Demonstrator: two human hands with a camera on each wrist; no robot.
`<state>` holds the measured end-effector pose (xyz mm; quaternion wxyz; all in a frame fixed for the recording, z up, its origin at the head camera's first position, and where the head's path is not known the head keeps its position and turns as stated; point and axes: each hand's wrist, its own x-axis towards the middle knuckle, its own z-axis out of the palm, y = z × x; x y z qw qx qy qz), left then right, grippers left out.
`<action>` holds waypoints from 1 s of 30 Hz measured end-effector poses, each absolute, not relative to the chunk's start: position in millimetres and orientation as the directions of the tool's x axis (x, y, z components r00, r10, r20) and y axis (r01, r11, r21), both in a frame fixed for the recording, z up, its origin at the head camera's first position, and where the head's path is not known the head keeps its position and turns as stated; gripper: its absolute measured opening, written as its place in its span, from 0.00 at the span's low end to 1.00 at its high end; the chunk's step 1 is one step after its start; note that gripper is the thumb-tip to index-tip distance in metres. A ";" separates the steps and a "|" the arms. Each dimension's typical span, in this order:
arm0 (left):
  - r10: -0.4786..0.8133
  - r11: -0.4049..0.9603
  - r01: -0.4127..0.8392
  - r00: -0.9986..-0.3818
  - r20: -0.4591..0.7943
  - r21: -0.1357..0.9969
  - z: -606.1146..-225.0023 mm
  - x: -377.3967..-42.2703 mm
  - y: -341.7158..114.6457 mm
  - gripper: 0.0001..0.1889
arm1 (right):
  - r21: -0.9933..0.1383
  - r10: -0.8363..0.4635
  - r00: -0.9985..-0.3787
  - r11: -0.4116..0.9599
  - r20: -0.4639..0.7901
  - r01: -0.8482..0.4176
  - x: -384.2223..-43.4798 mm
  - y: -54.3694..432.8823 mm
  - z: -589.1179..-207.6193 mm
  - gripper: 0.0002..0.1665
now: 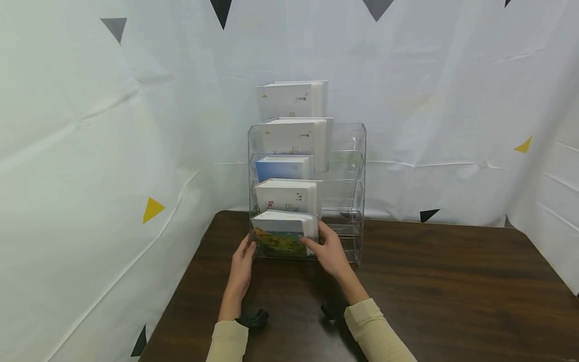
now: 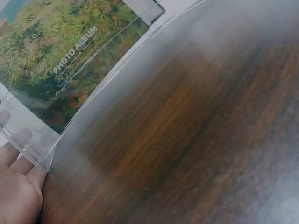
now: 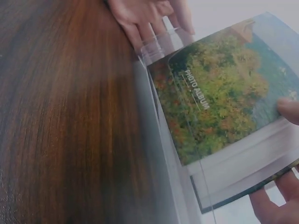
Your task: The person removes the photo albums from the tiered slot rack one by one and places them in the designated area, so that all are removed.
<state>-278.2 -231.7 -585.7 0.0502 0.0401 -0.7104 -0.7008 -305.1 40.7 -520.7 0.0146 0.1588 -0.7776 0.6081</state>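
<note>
A photo album (image 1: 280, 236) with an autumn-landscape cover stands in the bottom front tier of a clear plastic rack (image 1: 357, 241). My right hand (image 1: 332, 254) holds its right edge, thumb on the front cover and fingers behind the back cover, as the right wrist view shows. At the rack's lower left side is my left hand (image 1: 240, 266). Its fingers (image 3: 145, 32) lie fairly straight against the clear side wall. The words "PHOTO ALBUM" show on the cover in both wrist views.
Behind the landscape album, white albums (image 1: 287, 196) and a blue one (image 1: 282, 168) stand in the higher tiers, on the rack's left half. The rack stands on a dark wooden table (image 1: 434, 281) before a white curtain (image 1: 434, 100) with triangles.
</note>
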 end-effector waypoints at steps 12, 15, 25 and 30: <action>-0.129 -0.001 0.003 -0.992 0.002 1.000 -584.3 -278.8 -231.6 0.31 | -0.939 -0.216 -0.949 0.207 0.231 -0.276 -300.0 53.7 -508.1 0.29; -0.133 -0.007 -0.002 -0.991 -0.003 1.000 -583.4 -279.0 -232.4 0.30 | -0.934 -0.220 -0.946 0.215 0.237 -0.284 -298.4 59.4 -501.2 0.27; -0.143 0.004 0.020 -0.989 0.020 1.000 -584.2 -279.5 -232.1 0.29 | -0.896 -0.211 -0.921 0.240 0.328 -0.374 -280.9 78.5 -479.6 0.21; -0.137 -0.009 0.019 -0.990 0.018 1.000 -584.4 -279.6 -231.2 0.30 | -0.875 -0.201 -0.901 0.233 0.384 -0.425 -268.9 94.2 -470.1 0.19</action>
